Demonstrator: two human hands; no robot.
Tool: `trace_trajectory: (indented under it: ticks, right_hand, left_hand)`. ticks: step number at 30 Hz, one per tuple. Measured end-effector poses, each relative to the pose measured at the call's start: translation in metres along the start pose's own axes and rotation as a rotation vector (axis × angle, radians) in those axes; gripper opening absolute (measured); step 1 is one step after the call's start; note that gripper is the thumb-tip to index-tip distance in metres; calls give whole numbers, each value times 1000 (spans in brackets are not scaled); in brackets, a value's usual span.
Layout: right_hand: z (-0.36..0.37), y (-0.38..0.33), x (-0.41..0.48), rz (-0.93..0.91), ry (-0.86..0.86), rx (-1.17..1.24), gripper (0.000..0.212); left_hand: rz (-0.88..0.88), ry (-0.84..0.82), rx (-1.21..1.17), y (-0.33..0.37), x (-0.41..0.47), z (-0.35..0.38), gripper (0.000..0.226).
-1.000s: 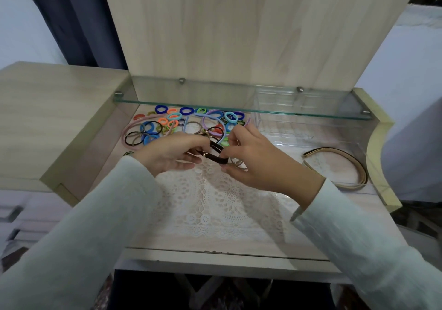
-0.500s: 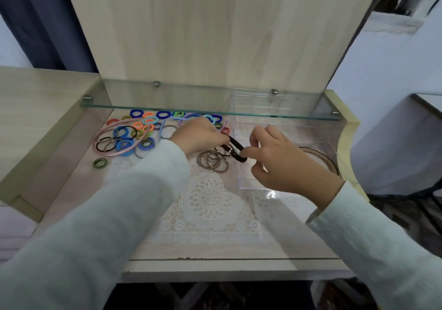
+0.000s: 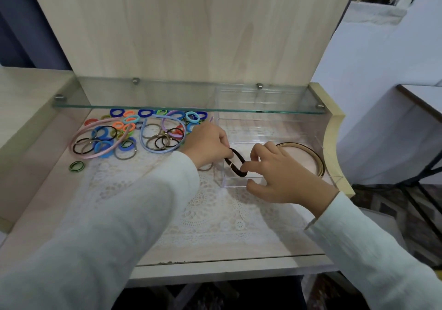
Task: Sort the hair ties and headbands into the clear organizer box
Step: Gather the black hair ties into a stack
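While my left hand (image 3: 208, 145) and right hand (image 3: 282, 175) pinched a dark brown hair tie (image 3: 235, 163) over the clear organizer box's (image 3: 263, 127) near-left corner, sorting looked barely begun. One tan headband (image 3: 308, 153) seemed inside; the colourful pile (image 3: 129, 127) lay far left.

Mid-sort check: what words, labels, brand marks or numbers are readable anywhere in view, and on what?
None: no readable text in this view.
Clear organizer box: no label or print visible.
Dark hair tie, pinched by the left hand and right hand: only a small gold band, no writing.
Glass shelf: unmarked.
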State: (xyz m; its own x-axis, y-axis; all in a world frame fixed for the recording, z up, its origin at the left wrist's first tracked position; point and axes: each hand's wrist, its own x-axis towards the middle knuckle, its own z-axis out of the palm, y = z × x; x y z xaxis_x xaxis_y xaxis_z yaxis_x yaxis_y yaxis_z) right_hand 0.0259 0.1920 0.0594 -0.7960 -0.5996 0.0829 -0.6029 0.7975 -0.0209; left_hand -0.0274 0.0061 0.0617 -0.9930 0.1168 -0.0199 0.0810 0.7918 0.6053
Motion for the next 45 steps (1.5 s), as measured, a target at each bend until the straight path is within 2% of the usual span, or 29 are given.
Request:
trace_trajectory:
  ticks: [7,13,19,24,26,28,32,33,36,41,45]
  right_hand:
    - [7,-11,3,-2,19,32,42]
    - [7,-16,10,3,-75,0,66]
    - [9,-17,13,-21,-48,-3,60]
    - [9,-15,14,-28,-50,-3,60]
    - [8,-12,13,-6,-49,60,59]
    - [3,-7,12,55,-25,234,51]
    - [0,6,12,252,6,574,13]
    - [2,8,13,304,20,583,10]
    - [10,9,15,415,11,545,21]
    - [12,-2,23,444,-3,497,17]
    - [7,-7,34,501,-74,466,23]
  left_hand:
    - [-6,-111,103,7,-1,11,15]
    - [-56,-163,158,5,4,12,7]
    - [-47,-250,131,6,3,7,4]
    - [-47,-337,151,6,1,3,12]
    - [-26,-333,139,4,-1,0,14]
    - [-19,-325,124,2,-2,-2,14]
    - [0,-280,179,-4,-6,-4,23]
    - [21,-251,229,-5,-9,-4,25]
    - [87,-161,403,-2,-19,-1,30]
    - [163,-28,655,7,-31,4,35]
    - [174,-9,735,11,-33,7,33]
